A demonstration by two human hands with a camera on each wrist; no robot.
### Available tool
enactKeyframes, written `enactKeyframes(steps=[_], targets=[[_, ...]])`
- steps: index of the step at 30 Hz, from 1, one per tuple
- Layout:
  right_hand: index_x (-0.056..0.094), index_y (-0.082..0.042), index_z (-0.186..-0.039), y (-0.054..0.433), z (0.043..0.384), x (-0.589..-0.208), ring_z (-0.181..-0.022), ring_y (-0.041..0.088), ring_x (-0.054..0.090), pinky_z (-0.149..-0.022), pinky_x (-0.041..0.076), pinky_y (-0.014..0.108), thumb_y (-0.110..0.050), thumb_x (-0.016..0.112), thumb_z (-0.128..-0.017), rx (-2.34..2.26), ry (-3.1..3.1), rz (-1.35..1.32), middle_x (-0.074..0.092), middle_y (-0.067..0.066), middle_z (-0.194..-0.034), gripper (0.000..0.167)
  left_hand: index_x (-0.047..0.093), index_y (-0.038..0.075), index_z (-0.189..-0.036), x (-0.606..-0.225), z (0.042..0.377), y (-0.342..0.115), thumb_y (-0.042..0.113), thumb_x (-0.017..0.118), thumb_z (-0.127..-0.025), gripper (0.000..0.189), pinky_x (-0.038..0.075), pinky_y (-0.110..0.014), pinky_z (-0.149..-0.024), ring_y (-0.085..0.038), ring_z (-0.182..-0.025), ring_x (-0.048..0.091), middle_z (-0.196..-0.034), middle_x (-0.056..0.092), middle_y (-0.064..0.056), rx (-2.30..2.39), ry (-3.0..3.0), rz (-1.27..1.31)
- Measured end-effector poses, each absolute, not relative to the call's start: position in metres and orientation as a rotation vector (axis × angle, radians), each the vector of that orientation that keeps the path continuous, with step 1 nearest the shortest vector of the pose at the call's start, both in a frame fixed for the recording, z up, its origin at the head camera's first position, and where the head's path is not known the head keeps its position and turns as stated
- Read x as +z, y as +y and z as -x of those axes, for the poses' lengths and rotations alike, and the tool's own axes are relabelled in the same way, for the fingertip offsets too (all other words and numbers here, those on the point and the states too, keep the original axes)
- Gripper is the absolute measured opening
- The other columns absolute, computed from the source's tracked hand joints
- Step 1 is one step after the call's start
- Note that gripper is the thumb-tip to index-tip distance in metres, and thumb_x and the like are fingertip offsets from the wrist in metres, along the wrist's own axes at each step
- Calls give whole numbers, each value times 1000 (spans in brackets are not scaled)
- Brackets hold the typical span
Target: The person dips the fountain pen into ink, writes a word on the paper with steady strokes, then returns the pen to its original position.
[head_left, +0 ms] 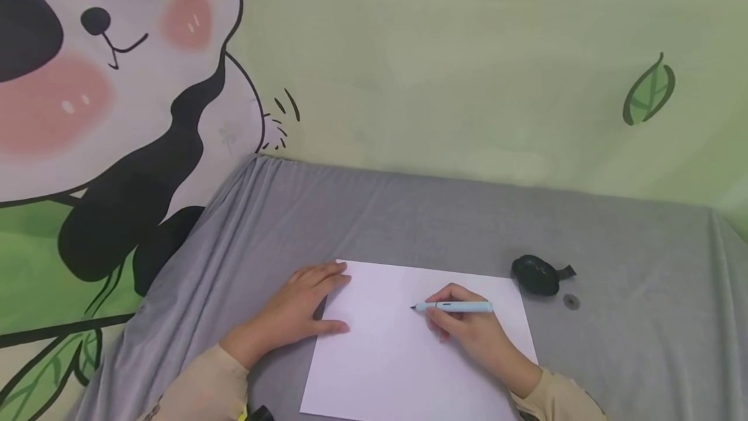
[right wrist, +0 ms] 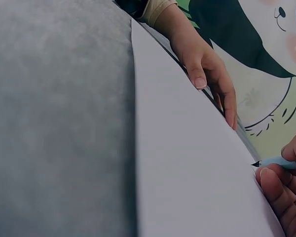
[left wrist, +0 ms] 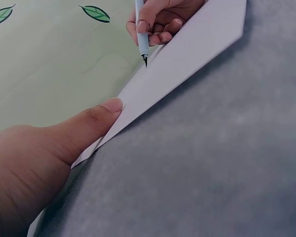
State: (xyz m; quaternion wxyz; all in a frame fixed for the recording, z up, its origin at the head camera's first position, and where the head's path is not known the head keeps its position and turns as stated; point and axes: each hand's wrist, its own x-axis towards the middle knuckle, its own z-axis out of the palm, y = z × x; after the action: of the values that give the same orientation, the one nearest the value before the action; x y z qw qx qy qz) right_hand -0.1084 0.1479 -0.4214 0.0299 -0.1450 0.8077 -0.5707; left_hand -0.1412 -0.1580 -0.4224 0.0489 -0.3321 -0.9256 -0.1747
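Observation:
A blank white sheet of paper (head_left: pixel 386 362) lies on the grey cloth. My left hand (head_left: pixel 300 301) rests at its left edge, fingers and thumb extended over the margin; in the left wrist view the thumb (left wrist: pixel 91 123) lies along the edge. Over the middle of the sheet, my right hand (head_left: pixel 467 327) grips a light blue fountain pen (head_left: pixel 467 306) between thumb and fingers. The pen's dark nib points left, close over the paper, and no marks show there. The right wrist view catches the pen (right wrist: pixel 278 162) at its right side.
Right of the paper sit a black rounded object with a short tab (head_left: pixel 536 275) and a small grey disc (head_left: pixel 571 302). Grey cloth (head_left: pixel 631 343) covers the table. Behind it hangs a green backdrop (head_left: pixel 456 83) with a printed panda. A dark item (head_left: pixel 260 414) peeks in at the bottom edge.

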Motion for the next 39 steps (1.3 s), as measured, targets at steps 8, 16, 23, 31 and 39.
enactKeyframes(steps=[8, 16, 23, 31, 39], targets=[[63, 1, -94, 148, 109, -421, -54, 5, 57, -54, 54, 24, -9, 67, -88, -1758, 2501, 412, 66, 14, -73, 13, 53, 9, -135, -421, 142, -157, 52, 73, -76, 75, 34, -49, -112, -30, -136, 43, -146, 47, -10, -511, -2851, 1008], [61, 3, -92, 149, 108, -423, -55, 5, 58, -54, 55, 24, -7, 66, -88, -1794, 2488, 420, 66, 16, -71, 11, 53, 9, -135, -422, 141, -158, 51, 73, -77, 74, 34, -50, -112, -30, -136, 43, -146, 47, -10, -528, -2848, 1008], [60, 4, -91, 149, 107, -425, -55, 5, 58, -54, 55, 25, -4, 64, -88, -1825, 2473, 416, 65, 18, -71, 9, 53, 9, -135, -424, 141, -159, 50, 74, -77, 74, 34, -50, -111, -31, -136, 43, -146, 47, -10, -517, -2845, 1013], [60, 3, -92, 150, 108, -426, -57, 4, 60, -56, 56, 25, -6, 63, -89, -1776, 2514, 417, 66, 15, -72, 10, 54, 8, -134, -425, 141, -159, 50, 74, -76, 74, 34, -49, -112, -30, -135, 44, -146, 48, -10, -518, -2833, 1015], [60, 4, -90, 149, 106, -424, -57, 5, 60, -55, 56, 25, -5, 64, -89, -1814, 2504, 380, 66, 15, -71, 10, 55, 9, -134, -425, 141, -159, 50, 74, -76, 74, 34, -50, -111, -30, -135, 44, -146, 48, -9, -514, -2836, 1013]])
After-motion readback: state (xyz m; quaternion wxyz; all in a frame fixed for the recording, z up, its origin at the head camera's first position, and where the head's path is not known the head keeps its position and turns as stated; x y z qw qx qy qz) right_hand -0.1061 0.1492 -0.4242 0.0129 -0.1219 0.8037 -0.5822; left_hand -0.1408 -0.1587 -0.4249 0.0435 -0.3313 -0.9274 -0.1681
